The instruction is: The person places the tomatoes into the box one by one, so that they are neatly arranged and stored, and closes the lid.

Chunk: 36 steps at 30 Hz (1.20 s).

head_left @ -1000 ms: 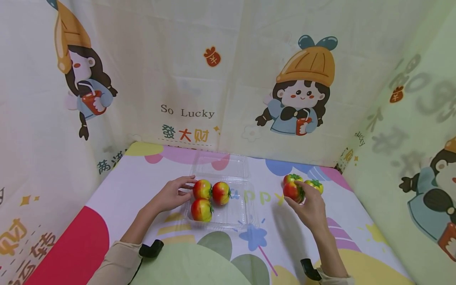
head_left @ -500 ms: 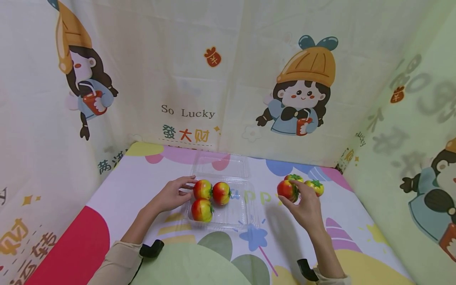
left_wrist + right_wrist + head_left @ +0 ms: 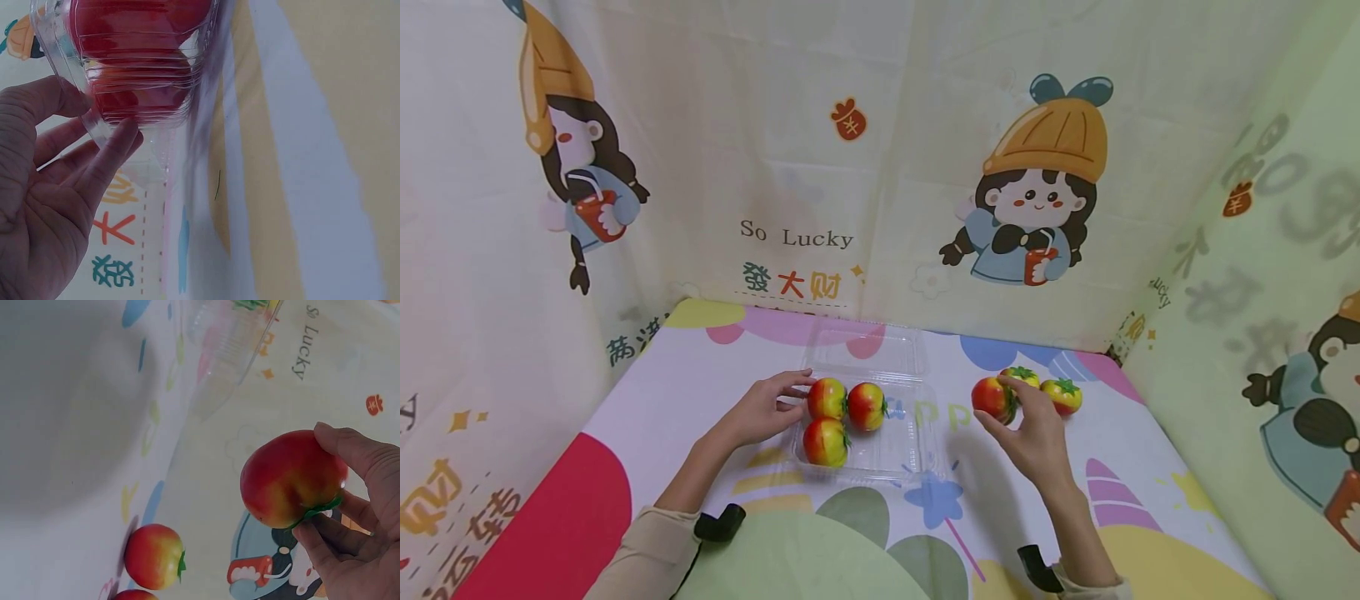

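My right hand (image 3: 1039,433) pinches a red-and-yellow tomato (image 3: 991,400) by its sides, raised above the table. In the right wrist view that tomato (image 3: 287,478) shows its green leafy top turned toward the fingers. The left hand (image 3: 766,410) holds the left rim of a clear plastic box (image 3: 887,454), thumb and fingers on either side of it in the left wrist view. Inside the box's left and middle part sit three more tomatoes (image 3: 825,442). Beyond the right hand, two tomatoes (image 3: 1062,397) stand on the table, one partly hidden by that hand.
The box's clear lid (image 3: 868,350) lies folded open toward the back wall. A patterned cloth (image 3: 760,542) covers the table, and printed curtains (image 3: 895,208) enclose it at the back and both sides. A black wrist camera mount (image 3: 720,523) sits at the left cuff.
The right hand has carried its tomato left, away from the two standing tomatoes and toward the box. My left hand has stayed at the box's rim.
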{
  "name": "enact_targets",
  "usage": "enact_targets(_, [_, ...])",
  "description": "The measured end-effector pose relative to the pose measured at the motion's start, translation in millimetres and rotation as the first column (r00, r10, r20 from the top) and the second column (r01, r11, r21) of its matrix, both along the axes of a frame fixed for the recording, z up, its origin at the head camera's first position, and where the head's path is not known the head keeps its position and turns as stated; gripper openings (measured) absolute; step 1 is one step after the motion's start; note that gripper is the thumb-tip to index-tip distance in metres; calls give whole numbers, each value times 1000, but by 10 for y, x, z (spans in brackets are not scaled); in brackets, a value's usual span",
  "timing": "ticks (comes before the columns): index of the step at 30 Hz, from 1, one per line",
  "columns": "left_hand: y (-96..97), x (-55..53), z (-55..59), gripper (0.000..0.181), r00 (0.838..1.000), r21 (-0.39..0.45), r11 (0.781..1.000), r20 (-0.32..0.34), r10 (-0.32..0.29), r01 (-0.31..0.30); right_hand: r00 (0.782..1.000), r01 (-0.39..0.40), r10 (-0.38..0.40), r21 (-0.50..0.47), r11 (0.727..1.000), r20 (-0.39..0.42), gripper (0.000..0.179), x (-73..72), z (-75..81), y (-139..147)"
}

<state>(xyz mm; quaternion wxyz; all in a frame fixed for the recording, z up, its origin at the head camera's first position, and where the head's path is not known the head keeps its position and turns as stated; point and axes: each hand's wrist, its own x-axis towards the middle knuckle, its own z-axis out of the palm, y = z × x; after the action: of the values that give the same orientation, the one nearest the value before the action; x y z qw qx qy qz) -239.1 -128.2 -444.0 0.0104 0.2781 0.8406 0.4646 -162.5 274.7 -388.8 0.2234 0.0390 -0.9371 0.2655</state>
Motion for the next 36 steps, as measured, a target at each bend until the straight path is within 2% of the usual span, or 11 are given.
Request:
enact_targets(12, [0, -3, 7, 52, 1000, -4, 1000, -6, -4, 4, 999, -27, 28, -25, 999, 18, 65, -10, -2, -161])
enact_targets(21, [-1, 5, 8, 50, 1000, -3, 1000, 8, -1, 1, 997, -76, 76, -31, 997, 5, 65, -11, -31, -280])
enact_targets(36, [-5, -9, -14, 46, 1000, -8, 1000, -1, 4, -4, 994, -106, 107, -44, 993, 20, 66, -8, -43, -436])
